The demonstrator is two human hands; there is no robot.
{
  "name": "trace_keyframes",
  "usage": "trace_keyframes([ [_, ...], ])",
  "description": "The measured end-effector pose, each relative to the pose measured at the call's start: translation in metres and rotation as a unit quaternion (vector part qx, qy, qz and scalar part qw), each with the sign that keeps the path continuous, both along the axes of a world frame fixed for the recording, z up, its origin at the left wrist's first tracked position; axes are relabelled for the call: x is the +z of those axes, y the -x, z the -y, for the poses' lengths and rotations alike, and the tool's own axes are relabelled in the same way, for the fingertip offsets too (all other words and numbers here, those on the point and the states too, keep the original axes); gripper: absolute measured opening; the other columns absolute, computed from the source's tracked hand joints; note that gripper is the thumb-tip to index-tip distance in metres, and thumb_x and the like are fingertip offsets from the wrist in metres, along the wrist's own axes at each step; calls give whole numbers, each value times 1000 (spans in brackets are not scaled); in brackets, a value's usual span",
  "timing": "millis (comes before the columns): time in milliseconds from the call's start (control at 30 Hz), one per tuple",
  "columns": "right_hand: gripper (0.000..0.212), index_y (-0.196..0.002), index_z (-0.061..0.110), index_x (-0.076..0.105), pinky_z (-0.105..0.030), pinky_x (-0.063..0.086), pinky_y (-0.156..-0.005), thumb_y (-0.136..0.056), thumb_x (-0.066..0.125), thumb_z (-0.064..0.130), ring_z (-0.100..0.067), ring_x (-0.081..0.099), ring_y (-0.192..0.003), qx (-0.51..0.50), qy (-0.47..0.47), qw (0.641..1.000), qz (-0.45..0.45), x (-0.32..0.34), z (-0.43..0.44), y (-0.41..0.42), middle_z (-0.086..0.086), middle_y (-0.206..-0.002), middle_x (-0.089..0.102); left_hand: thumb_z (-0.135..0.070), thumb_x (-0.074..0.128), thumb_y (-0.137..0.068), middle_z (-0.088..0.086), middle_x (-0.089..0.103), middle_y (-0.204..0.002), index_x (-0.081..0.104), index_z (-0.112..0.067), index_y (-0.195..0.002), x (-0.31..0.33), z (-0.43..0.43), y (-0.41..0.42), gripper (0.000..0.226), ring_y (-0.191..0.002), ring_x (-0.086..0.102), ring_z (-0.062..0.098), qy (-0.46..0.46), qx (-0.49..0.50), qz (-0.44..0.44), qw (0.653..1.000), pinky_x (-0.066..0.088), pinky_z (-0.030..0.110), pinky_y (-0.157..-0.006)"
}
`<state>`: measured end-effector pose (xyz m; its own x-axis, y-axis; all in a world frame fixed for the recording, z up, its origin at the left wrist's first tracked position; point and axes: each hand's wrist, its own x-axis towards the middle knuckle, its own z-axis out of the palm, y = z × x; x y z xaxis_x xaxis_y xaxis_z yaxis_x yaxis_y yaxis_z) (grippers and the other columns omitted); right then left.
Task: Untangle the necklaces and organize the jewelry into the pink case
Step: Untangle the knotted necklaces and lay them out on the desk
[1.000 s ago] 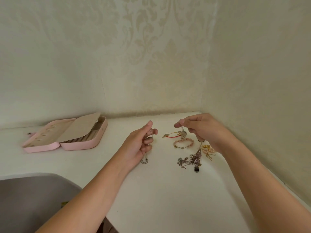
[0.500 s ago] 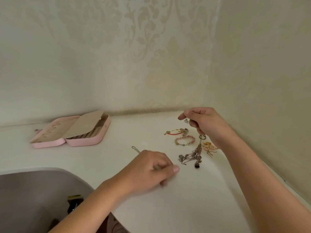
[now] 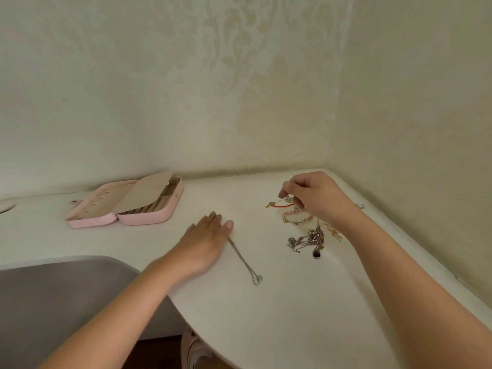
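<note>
The pink case (image 3: 125, 206) lies open on the white counter (image 3: 266, 315), at the far left side near the wall, with its beige flap lifted a little over the right half.

To the right of it, the left hand (image 3: 205, 238) lies flat on the counter, palm down, the fingers straight and close together, and it grips nothing. The forearm comes in from the lower left. One end of a thin chain necklace (image 3: 245, 259) goes under the thumb side of this hand, and the rest lies straight on the counter toward the near edge.

Further right, the right hand (image 3: 316, 198) is bent down at the wrist with curled fingers. Its fingertips (image 3: 286, 191) pinch a small silvery piece (image 3: 289, 200), too small to say what, just over a red cord bracelet (image 3: 279, 205). Beside it lie a beaded bracelet (image 3: 295, 218) and the tangled necklaces (image 3: 308, 239).
</note>
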<state>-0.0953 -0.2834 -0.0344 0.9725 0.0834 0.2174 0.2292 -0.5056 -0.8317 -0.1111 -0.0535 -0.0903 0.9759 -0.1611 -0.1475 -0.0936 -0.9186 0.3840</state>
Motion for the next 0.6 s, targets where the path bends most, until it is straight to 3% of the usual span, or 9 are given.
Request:
trace_keyframes([
  [167,30,-78,12,68,-13,33,-44,-98,50,24,-8,45,-49,-12,13,1000,9,-4,1,-3,0,-57,55,-44,13,-103,7,14,-160,22,-6,-150,14,-14,-50,61,-148,9,16,0,-2,-1,1000,9,27,-114],
  [333,32,-76,11,63,-14,32,-44,-99,46,24,-8,43,-48,-15,66,997,25,-9,1,-4,-1,-62,56,-38,17,-106,9,25,-157,31,-10,-148,35,-16,-73,52,-145,18,18,-19,28,36,999,13,22,-106],
  [400,30,-76,12,63,-15,32,-45,-99,46,24,-10,42,-50,-3,77,997,30,-9,1,-5,-1,-61,55,-36,27,-105,7,31,-155,35,-12,-147,45,-4,-79,48,-144,24,18,60,3,90,994,17,22,-107],
  [467,29,-77,14,61,-18,32,-47,-98,45,23,-13,42,-52,4,82,996,44,-8,2,-5,1,-59,53,-42,37,-101,-4,46,-145,49,-18,-139,51,22,-77,46,-136,37,9,208,-38,100,972,26,18,-104],
  [600,29,-75,17,57,-29,35,-55,-100,44,24,-15,44,-56,9,70,995,65,-7,4,-3,6,-58,51,-40,41,-101,-10,71,-108,73,-28,-92,44,75,-62,35,-109,60,3,312,-120,93,938,38,17,-96],
])
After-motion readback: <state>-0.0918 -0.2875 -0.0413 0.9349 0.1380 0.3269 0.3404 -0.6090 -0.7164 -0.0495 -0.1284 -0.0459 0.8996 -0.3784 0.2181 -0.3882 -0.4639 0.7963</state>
